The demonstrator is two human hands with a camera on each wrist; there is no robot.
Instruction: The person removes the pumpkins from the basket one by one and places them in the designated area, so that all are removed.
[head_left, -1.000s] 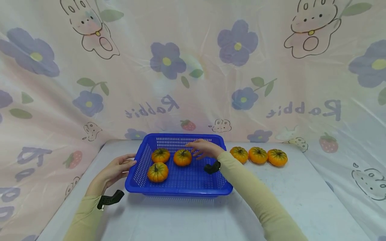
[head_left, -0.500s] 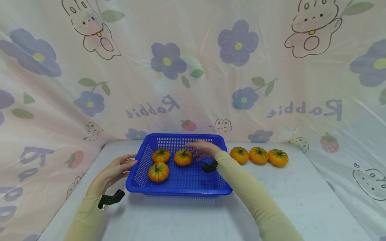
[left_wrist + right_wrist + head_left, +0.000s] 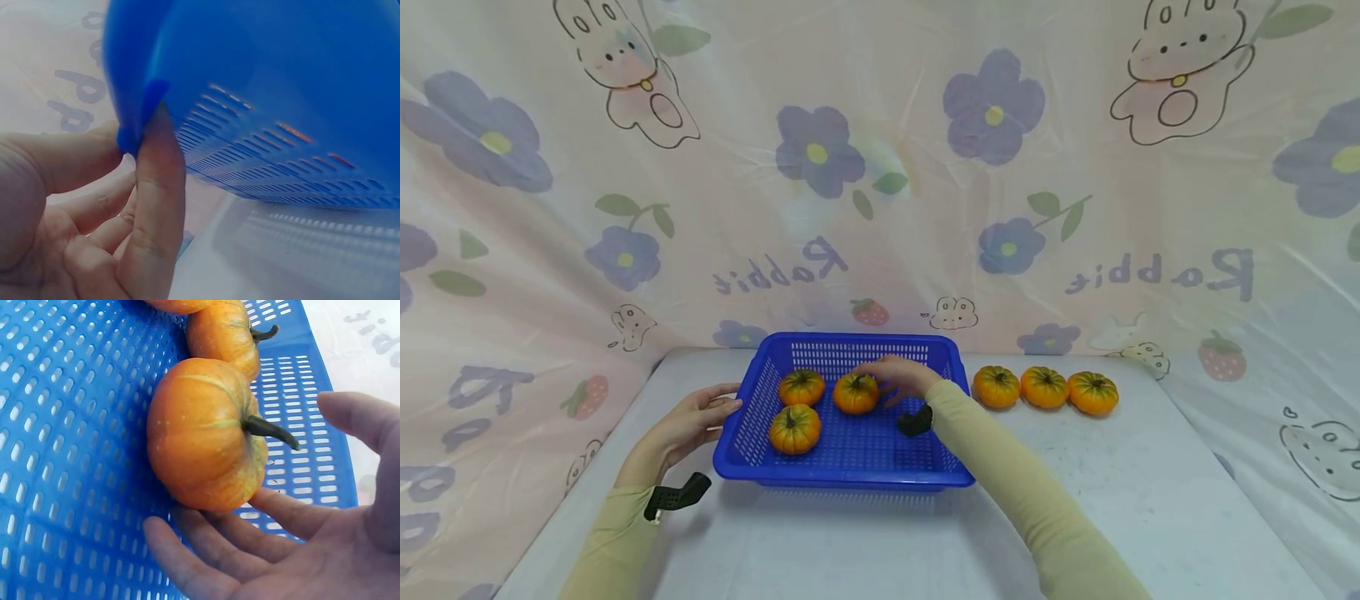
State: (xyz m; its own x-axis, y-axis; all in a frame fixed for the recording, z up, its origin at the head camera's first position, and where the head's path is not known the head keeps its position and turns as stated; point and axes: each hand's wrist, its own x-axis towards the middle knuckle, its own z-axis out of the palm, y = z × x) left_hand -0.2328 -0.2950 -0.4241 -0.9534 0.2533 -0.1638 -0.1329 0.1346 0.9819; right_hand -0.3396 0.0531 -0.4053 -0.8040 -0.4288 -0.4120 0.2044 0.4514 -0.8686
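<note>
A blue perforated plastic basket (image 3: pixel 850 478) stands on the white table with three small orange-and-green pumpkins in it. My left hand (image 3: pixel 688 423) pinches the basket's left rim between thumb and finger, as the left wrist view shows at the rim (image 3: pixel 128 119). Inside the basket, my right hand (image 3: pixel 904 377) is at the right side of the rightmost pumpkin (image 3: pixel 855 397). In the right wrist view its fingers (image 3: pixel 206 547) are spread at that pumpkin's side, with the thumb apart from the dark stem. The other pumpkins in the basket are the back-left one (image 3: pixel 801 388) and the front-left one (image 3: pixel 794 430).
Right of the basket, three more pumpkins line up on the table (image 3: pixel 1120 500): a near one (image 3: pixel 997 387), a middle one (image 3: pixel 1045 388) and an outer one (image 3: pixel 1093 394). A printed curtain (image 3: pixel 895 250) hangs behind and at the sides.
My right hand has moved slightly left and down, closer to the rightmost pumpkin in the basket. The left hand keeps its place on the rim.
</note>
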